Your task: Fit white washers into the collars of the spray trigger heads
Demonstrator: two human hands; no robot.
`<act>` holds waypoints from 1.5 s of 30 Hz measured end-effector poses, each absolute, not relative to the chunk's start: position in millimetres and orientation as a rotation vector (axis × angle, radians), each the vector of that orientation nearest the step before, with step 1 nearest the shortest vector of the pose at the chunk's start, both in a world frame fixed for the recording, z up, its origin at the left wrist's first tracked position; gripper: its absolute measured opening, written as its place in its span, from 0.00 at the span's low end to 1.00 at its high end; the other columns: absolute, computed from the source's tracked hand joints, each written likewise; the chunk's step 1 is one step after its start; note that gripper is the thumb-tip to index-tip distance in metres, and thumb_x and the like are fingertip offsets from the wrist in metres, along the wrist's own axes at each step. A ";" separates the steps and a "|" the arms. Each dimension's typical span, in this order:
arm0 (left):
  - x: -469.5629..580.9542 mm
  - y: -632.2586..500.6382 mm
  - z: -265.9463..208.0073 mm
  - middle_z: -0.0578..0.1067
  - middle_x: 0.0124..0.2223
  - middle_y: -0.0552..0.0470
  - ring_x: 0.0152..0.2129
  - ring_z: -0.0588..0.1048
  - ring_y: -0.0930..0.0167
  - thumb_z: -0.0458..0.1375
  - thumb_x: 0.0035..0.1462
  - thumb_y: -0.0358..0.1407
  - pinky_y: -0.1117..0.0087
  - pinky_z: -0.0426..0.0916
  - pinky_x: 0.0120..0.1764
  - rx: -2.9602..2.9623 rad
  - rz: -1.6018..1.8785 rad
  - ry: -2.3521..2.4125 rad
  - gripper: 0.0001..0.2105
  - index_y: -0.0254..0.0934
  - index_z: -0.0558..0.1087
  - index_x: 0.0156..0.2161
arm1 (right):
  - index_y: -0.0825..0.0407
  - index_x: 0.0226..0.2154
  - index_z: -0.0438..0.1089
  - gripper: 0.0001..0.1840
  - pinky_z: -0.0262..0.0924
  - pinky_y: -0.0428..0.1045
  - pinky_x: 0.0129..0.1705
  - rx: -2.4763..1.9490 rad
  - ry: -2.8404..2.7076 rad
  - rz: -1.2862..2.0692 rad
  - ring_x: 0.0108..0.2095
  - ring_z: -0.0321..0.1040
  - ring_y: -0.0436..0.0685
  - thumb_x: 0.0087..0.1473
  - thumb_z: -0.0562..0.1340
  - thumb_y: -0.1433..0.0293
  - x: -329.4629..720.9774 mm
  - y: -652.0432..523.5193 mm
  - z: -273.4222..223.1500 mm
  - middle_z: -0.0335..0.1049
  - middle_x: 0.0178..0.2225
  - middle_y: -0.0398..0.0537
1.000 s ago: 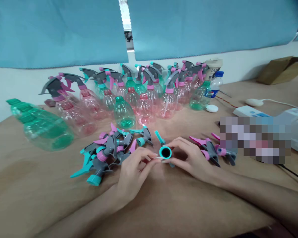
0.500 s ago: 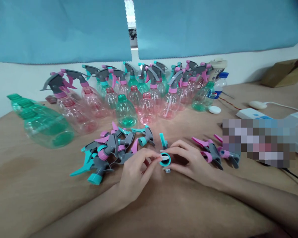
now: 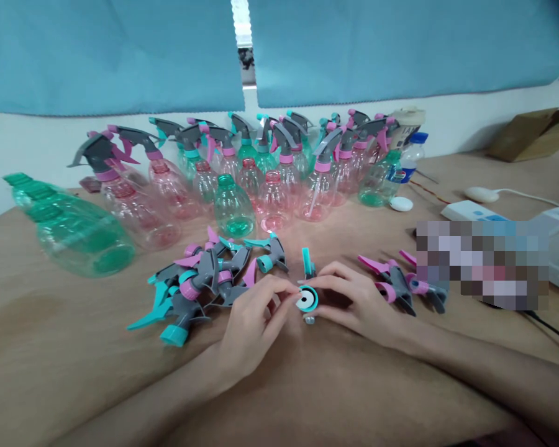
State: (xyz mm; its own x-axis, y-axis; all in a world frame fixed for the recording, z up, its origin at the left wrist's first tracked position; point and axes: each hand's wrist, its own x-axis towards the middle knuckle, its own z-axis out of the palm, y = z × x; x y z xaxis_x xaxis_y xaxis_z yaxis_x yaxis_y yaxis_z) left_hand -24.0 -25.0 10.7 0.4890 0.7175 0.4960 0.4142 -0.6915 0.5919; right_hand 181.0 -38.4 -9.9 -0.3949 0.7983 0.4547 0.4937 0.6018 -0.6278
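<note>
Between thumb and fingers, my right hand (image 3: 361, 304) grips a grey and turquoise trigger spray head (image 3: 309, 266), its turquoise collar opening facing up toward me. My left hand (image 3: 256, 323) is closed in a pinch on a white washer (image 3: 304, 300), a round disc with a small central hole, at the collar's mouth. The washer lies over the left part of the opening; how deep it sits I cannot tell. To the left of my left hand lies a pile of pink, turquoise and grey spray heads (image 3: 205, 273). Two pink-collared spray heads (image 3: 400, 288) lie beyond my right hand.
Several pink and green spray bottles (image 3: 321, 192), some topped with spray heads, stand in rows at the back. Green bottles (image 3: 88, 239) lie at the left. A white power strip (image 3: 475, 214), cables, a Pepsi bottle (image 3: 410, 158) and a cardboard box (image 3: 531, 133) are at the right.
The washer, seen nearly edge-on before, now lies flatter over the collar with its hole facing up. Both hands keep nearly the same place; the whole view has shifted slightly.
</note>
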 end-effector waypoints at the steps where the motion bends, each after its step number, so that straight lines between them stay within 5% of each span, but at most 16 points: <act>1: -23.8 -24.6 10.9 0.72 0.32 0.55 0.23 0.68 0.77 0.53 0.61 0.29 0.77 0.67 0.27 2.366 1.061 0.923 0.04 0.36 0.70 0.36 | 0.48 0.45 0.70 0.14 0.67 0.51 0.40 -1.017 -2.072 0.512 0.39 0.68 0.54 0.54 0.63 0.66 180.8 -38.6 -10.1 0.67 0.39 0.48; 7: -25.4 -25.0 11.2 0.68 0.35 0.52 0.27 0.68 0.75 0.53 0.62 0.29 0.76 0.68 0.28 2.409 1.115 0.919 0.04 0.37 0.69 0.38 | 0.48 0.45 0.70 0.15 0.67 0.51 0.39 -0.998 -2.075 0.495 0.38 0.68 0.55 0.54 0.63 0.65 179.7 -39.2 -10.9 0.66 0.38 0.49; 13: -26.2 -26.1 9.5 0.73 0.40 0.49 0.37 0.69 0.68 0.53 0.61 0.29 0.64 0.68 0.41 2.660 1.063 0.669 0.06 0.37 0.68 0.43 | 0.46 0.45 0.71 0.14 0.68 0.52 0.37 -1.006 -2.045 0.410 0.37 0.66 0.55 0.55 0.62 0.65 179.5 -39.2 -11.6 0.64 0.36 0.48; 22: -23.7 -27.4 12.4 0.74 0.41 0.47 0.37 0.70 0.66 0.56 0.57 0.29 0.62 0.69 0.41 2.754 0.993 0.704 0.09 0.36 0.69 0.44 | 0.44 0.48 0.70 0.18 0.60 0.64 0.54 -1.083 -2.048 0.349 0.57 0.56 0.63 0.52 0.64 0.68 181.7 -38.2 -13.2 0.57 0.53 0.53; 32: -25.0 -27.3 12.1 0.76 0.42 0.48 0.38 0.71 0.66 0.56 0.57 0.30 0.61 0.69 0.42 2.782 1.017 0.711 0.08 0.37 0.71 0.43 | 0.44 0.47 0.69 0.17 0.63 0.60 0.52 -1.035 -2.038 0.437 0.52 0.64 0.60 0.54 0.63 0.68 181.8 -35.9 -9.6 0.64 0.52 0.52; 45: -23.4 -26.9 11.6 0.77 0.40 0.49 0.36 0.70 0.66 0.57 0.57 0.28 0.62 0.69 0.41 2.827 1.048 0.713 0.07 0.36 0.71 0.41 | 0.48 0.44 0.69 0.13 0.62 0.59 0.52 -1.000 -2.043 0.472 0.53 0.61 0.60 0.54 0.63 0.68 183.4 -34.3 -11.8 0.61 0.51 0.53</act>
State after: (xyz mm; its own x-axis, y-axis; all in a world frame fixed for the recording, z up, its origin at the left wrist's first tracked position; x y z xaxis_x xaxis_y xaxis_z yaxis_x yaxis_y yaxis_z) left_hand -23.4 -26.9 11.6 0.6653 0.4344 0.6072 0.4051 -0.8932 0.1951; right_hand 183.4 -34.3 -11.8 -0.3715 0.7855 0.4950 0.4886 0.6187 -0.6151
